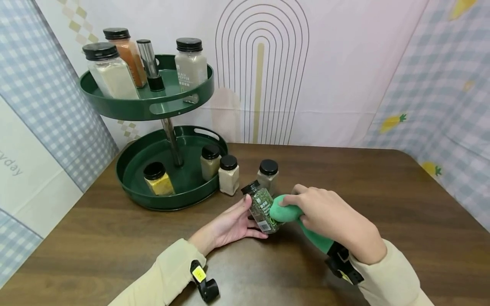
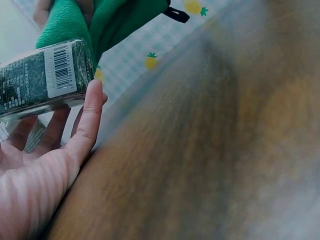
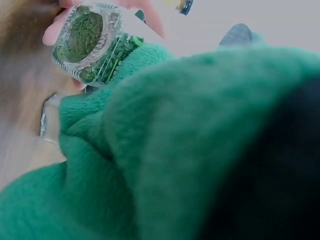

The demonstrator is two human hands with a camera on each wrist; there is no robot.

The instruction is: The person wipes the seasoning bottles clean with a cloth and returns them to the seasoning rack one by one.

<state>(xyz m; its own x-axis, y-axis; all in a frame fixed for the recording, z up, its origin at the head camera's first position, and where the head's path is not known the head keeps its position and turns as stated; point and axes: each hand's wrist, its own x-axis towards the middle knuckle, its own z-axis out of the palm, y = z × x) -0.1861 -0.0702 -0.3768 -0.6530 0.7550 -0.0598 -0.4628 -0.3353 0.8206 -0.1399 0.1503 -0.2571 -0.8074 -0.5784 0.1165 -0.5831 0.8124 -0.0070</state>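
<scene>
My left hand (image 1: 233,225) grips a clear square spice jar (image 1: 260,207) of dried green herbs, held tilted over the table with its black lid toward the upper left. The jar's barcode label (image 2: 61,69) shows in the left wrist view. With bent fingers, my right hand (image 1: 325,210) holds a bunched green cloth (image 1: 285,209) against the side of the jar. Part of the cloth hangs below the right hand toward the wrist. In the right wrist view the fluffy cloth (image 3: 150,135) fills most of the picture, and the jar's glass base (image 3: 82,37) faces the camera.
A two-tier green tray stand (image 1: 149,203) stands at the left, with several black-lidded jars and a silver-and-black cylinder (image 1: 150,63) on it. A small pale jar (image 1: 229,176) stands beside its lower tier. Another jar (image 1: 269,173) stands just behind the held one on the wooden table (image 1: 363,182).
</scene>
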